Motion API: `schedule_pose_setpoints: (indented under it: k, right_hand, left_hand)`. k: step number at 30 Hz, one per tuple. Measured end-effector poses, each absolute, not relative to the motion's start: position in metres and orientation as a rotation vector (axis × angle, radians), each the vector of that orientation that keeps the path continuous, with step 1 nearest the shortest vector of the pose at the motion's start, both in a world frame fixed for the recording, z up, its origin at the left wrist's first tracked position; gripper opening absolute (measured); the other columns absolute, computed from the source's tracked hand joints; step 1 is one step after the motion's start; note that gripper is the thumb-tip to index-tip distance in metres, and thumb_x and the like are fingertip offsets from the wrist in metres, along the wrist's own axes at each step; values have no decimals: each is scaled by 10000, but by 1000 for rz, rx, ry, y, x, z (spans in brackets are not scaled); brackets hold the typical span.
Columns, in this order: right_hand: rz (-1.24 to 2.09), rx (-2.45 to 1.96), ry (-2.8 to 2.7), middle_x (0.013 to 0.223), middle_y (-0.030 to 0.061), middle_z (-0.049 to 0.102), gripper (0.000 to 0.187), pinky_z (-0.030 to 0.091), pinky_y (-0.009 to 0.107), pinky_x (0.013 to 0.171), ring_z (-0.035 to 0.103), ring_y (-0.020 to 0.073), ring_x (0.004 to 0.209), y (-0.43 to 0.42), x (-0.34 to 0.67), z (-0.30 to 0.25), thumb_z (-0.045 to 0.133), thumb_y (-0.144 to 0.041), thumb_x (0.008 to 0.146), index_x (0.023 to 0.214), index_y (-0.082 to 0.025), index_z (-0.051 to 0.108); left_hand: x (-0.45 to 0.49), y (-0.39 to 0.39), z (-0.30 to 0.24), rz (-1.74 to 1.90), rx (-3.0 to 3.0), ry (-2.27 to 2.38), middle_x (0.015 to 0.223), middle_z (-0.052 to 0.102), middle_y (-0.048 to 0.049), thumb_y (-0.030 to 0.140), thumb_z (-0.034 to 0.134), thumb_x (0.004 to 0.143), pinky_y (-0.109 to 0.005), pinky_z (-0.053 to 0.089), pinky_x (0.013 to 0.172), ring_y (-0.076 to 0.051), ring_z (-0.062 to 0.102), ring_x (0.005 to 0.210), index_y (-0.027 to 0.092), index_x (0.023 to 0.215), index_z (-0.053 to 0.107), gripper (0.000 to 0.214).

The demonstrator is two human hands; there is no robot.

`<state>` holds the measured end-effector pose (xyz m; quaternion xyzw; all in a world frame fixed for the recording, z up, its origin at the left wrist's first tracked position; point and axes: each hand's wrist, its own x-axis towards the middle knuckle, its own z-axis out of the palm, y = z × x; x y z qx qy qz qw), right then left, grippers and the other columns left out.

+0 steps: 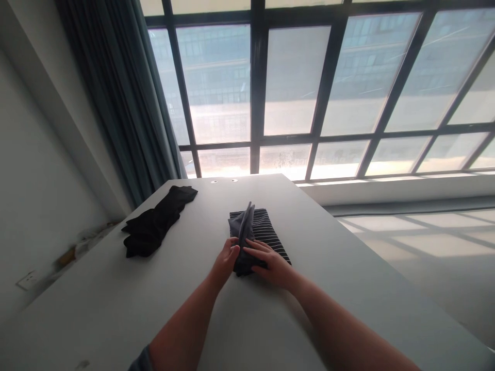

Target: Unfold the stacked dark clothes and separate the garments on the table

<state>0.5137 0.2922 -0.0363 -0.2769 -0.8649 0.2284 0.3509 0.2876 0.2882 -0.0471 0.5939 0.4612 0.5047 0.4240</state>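
Both hands press grey garment, lengthwise away from camera.

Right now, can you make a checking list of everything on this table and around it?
Surface: white table, mostly bare.
Job's things: grey cloth lying on a striped cloth, one edge lifted up.
Clutter: black cloth crumpled at the table's left side.
Hands: left hand pinches the grey cloth's near edge; right hand presses flat on it, fingers spread.
Cables: nothing seen.
Surroundings: big window with dark frames, teal curtain at left, wall socket low on the left wall.
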Motion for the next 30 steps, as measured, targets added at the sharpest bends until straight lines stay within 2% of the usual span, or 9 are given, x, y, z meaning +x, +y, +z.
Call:
schedule_pose_setpoints:
  k: [3,6,11,14,17,19,22,25,30]
  right_hand:
    - [546,-691,-2184,1409,90,624,311,394,489,1238,489,265,1434,293,511,-38,672,-273,976,1276,-251,754]
    - [514,-734,-2060,1262,82,686,153,487,404,1133,618,224,1240,290,506,-37,653,-290,978,1047,-215,766]
    - [433,-1001,-1840,995,71,687,191,550,308,844,656,177,891,291,512,-33,542,-322,981,971,-177,666]
    - [304,-1106,-1616,1042,93,654,154,550,302,782,637,194,920,299,524,-31,520,-296,913,970,-172,591]
    - [187,-1078,-1500,1229,143,596,252,563,331,838,594,234,1129,303,530,-28,488,-235,834,1063,-169,571]
    - [158,-1026,-1599,1282,137,582,316,541,379,964,564,234,1205,301,528,-26,454,-194,849,1127,-173,602]
    - [184,-934,-1922,1275,111,607,318,479,405,1084,559,225,1224,293,519,-27,452,-166,914,1150,-188,664]
    - [185,-1032,-2185,1281,108,611,333,475,412,1083,554,257,1215,287,511,-31,631,-247,924,1249,-206,693]
    - [117,-1127,-2353,1265,90,606,444,459,391,1047,558,258,1149,284,506,-37,799,-277,858,1298,-264,738]
  left_hand:
    - [290,287,-45,1266,1398,1152,867,667,-22,726,674,839,-285,495,700,-185,621,761,194,1093,589,596]
    - [296,289,-48,1332,1328,1159,794,594,9,654,708,827,-265,470,682,-158,566,728,194,900,574,485]
    - [284,301,-52,1389,1279,1387,761,584,11,561,621,884,-279,495,671,-160,562,696,198,836,563,371]
    - [247,310,-45,1449,1219,1770,758,577,-17,384,522,929,-346,522,749,-210,599,761,219,772,517,227]
    - [211,314,-33,1517,1198,1987,969,633,-98,212,555,852,-463,508,937,-297,635,996,212,877,541,29]
    - [202,311,-28,1550,1397,2112,1161,640,-150,145,581,815,-502,471,1040,-330,618,1146,191,1020,582,210]
    - [219,301,-28,1381,1860,1948,1171,695,-125,180,546,912,-450,509,1023,-290,668,1100,204,1126,624,229]
    - [254,289,-35,1110,2177,1511,1169,733,-96,262,561,968,-400,535,994,-258,693,1077,222,1179,668,240]
    - [288,277,-41,947,2387,1347,1252,703,-91,157,483,973,-389,517,1031,-238,669,1147,248,1433,613,487]
